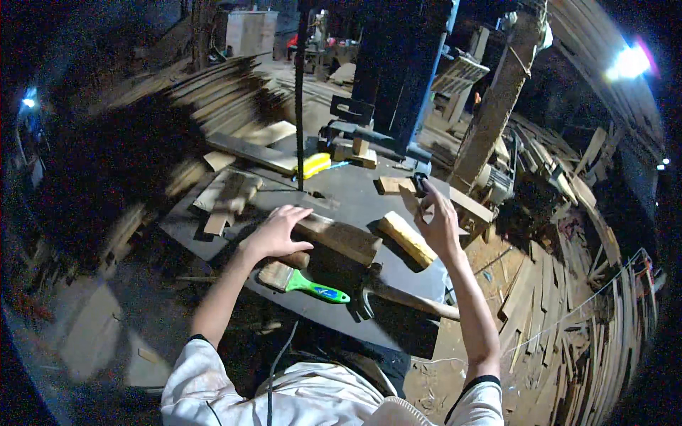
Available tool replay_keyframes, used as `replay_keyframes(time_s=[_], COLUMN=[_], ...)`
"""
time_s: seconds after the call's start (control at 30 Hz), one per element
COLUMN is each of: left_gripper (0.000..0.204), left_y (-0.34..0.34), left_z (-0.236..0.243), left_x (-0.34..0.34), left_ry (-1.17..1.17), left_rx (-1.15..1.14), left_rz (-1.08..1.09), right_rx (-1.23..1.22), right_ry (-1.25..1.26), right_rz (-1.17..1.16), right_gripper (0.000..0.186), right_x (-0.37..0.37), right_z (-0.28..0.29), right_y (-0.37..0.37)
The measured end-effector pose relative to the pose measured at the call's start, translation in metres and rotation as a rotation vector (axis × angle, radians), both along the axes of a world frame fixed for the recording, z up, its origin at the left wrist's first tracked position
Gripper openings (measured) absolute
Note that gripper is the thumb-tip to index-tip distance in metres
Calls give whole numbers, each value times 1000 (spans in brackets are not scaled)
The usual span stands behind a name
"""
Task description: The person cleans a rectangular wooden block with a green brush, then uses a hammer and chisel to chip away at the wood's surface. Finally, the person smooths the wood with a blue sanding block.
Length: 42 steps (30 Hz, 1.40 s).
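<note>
My left hand (279, 231) lies across the left end of a squared wooden block (341, 240), fingers on its far side and thumb on its near side. Beside that thumb is a rounded wooden piece (297, 260). Nearer me lies a paintbrush (318, 289) with a green handle and pale bristles. Raised over the right of the grey metal table (342, 192), my right hand (440, 224) has its fingers curled toward the thumb; what they hold, if anything, is unclear. A pale, rough wooden stick (407, 240) lies to its left. A claw hammer (412, 301) rests near the front edge.
An upright saw blade (300, 106) passes down into the table. Behind it are a yellow-handled tool (314, 165) and small wood offcuts (361, 153). Stacked boards (220, 96) stand at the back left. Wood strips (547, 291) cover the floor at right.
</note>
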<state>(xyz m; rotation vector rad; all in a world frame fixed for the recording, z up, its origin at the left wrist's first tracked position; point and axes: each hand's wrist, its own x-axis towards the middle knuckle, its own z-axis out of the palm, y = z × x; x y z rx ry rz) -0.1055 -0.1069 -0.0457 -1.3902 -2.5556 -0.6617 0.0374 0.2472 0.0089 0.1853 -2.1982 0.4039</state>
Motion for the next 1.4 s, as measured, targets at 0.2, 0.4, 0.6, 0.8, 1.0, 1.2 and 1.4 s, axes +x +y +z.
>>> replay_keyframes(time_s=[0.2, 0.4, 0.6, 0.8, 1.0, 1.2, 1.4], left_gripper=[64, 57, 45, 48, 44, 46, 69], left_y=[14, 26, 22, 12, 8, 7, 17], left_z=[-6, -8, -21, -30, -28, -24, -17], left_x=[-4, 3, 2, -2, 2, 9, 7], left_ry=[70, 273, 192, 78, -59, -161, -234], left_rx=[-73, -115, 63, 188, 181, 254, 287], left_rz=[28, 133, 165, 83, 70, 154, 140], right_rx=[-139, 201, 286, 122, 83, 99, 147], right_ry=[-201, -319, -284, -287, -443, -479, -318], right_rz=[274, 185, 179, 234, 154, 423, -22], right_gripper=[21, 27, 26, 28, 43, 51, 38], right_x=[36, 10, -35, -54, -36, -41, -53], right_z=[8, -28, -60, -83, -64, -84, -93], right_y=[-57, -107, -139, -133, -129, -148, -132])
